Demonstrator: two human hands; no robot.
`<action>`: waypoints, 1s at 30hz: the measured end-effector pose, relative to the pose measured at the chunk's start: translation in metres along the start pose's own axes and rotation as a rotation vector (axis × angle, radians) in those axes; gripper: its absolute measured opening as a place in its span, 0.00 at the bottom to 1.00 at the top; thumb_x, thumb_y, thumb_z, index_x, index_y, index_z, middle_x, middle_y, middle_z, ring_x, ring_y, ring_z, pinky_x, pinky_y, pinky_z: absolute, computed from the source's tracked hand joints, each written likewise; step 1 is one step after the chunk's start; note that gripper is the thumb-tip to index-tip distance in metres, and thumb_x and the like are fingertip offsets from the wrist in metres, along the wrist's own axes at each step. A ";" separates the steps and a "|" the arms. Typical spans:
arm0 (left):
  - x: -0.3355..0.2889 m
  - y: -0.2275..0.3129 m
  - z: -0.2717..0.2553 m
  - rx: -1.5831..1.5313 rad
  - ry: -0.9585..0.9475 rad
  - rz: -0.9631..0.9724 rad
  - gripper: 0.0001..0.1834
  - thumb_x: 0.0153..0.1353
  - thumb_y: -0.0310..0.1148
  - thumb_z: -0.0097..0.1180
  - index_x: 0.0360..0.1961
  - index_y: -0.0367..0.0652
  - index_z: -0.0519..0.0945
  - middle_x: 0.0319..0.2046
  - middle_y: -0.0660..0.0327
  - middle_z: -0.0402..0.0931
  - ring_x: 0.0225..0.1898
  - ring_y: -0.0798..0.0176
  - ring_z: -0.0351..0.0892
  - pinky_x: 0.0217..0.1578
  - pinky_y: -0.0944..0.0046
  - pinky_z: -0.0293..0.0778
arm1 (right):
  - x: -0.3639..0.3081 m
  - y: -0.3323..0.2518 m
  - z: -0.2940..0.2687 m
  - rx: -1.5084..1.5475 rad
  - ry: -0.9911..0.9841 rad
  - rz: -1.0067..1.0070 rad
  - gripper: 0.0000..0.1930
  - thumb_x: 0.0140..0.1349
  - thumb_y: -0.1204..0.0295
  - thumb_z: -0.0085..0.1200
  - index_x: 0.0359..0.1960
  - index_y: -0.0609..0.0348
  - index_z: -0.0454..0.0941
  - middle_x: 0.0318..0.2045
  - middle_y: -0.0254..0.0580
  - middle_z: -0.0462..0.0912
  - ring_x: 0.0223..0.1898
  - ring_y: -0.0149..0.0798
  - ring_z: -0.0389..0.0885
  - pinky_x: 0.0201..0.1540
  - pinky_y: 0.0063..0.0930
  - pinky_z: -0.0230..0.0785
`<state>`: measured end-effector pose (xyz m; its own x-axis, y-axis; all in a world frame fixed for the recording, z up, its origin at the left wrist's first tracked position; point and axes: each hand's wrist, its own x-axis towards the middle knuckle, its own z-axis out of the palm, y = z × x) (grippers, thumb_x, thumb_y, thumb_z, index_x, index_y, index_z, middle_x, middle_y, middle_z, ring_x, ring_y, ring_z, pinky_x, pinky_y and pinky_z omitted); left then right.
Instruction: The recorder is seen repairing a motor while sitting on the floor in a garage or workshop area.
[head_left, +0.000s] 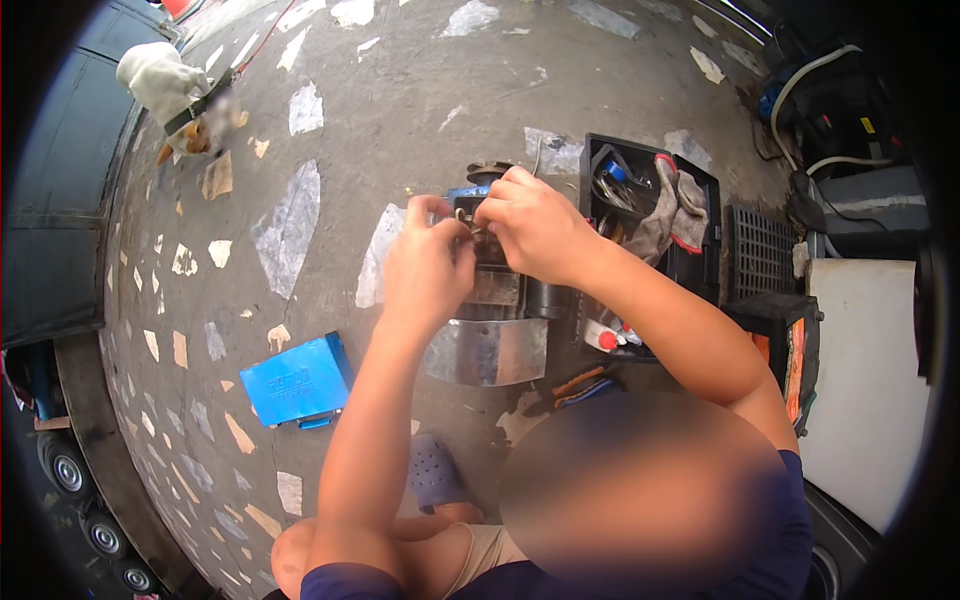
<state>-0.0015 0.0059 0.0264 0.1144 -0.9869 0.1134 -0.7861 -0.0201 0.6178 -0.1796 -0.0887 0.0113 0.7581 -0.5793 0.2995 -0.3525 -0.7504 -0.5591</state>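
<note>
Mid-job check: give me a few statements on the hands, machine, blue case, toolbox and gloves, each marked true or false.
1. The left hand and right hand are both at the machine. True.
2. The blue case lies right of the toolbox. False: the blue case lies left of the toolbox.
3. Gloves are draped over the toolbox. True.
4. The toolbox is shut. False: the toolbox stands open.
5. The right hand wears a glove. False: the right hand is bare.
</note>
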 end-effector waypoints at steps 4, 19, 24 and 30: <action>0.003 0.000 -0.001 -0.006 -0.044 -0.029 0.07 0.61 0.26 0.67 0.40 0.41 0.91 0.56 0.55 0.78 0.45 0.44 0.87 0.45 0.47 0.82 | 0.006 -0.004 -0.002 -0.076 -0.077 0.024 0.06 0.57 0.81 0.62 0.35 0.60 0.88 0.37 0.45 0.85 0.47 0.52 0.82 0.51 0.44 0.78; 0.016 -0.005 -0.005 -0.111 -0.177 -0.146 0.08 0.56 0.25 0.71 0.38 0.35 0.92 0.52 0.52 0.79 0.49 0.48 0.85 0.52 0.52 0.81 | 0.005 -0.018 0.009 -0.248 -0.073 0.064 0.05 0.55 0.79 0.62 0.33 0.57 0.87 0.36 0.41 0.84 0.49 0.49 0.81 0.50 0.44 0.74; 0.018 -0.010 -0.008 -0.103 -0.204 -0.121 0.10 0.55 0.25 0.71 0.39 0.35 0.91 0.52 0.51 0.79 0.48 0.50 0.85 0.53 0.53 0.82 | -0.001 -0.007 0.000 -0.089 -0.076 0.057 0.09 0.57 0.79 0.64 0.39 0.58 0.88 0.39 0.42 0.87 0.53 0.49 0.82 0.55 0.45 0.76; 0.019 0.005 -0.016 -0.085 -0.141 -0.066 0.14 0.55 0.27 0.69 0.44 0.41 0.89 0.53 0.53 0.79 0.52 0.44 0.84 0.52 0.49 0.80 | -0.012 -0.006 -0.007 0.031 0.062 0.061 0.12 0.60 0.82 0.61 0.44 0.59 0.88 0.40 0.45 0.89 0.51 0.50 0.85 0.54 0.47 0.78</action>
<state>0.0069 -0.0106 0.0439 0.0736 -0.9966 -0.0360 -0.7246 -0.0782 0.6848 -0.1908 -0.0793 0.0160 0.6997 -0.6433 0.3108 -0.3794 -0.7031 -0.6014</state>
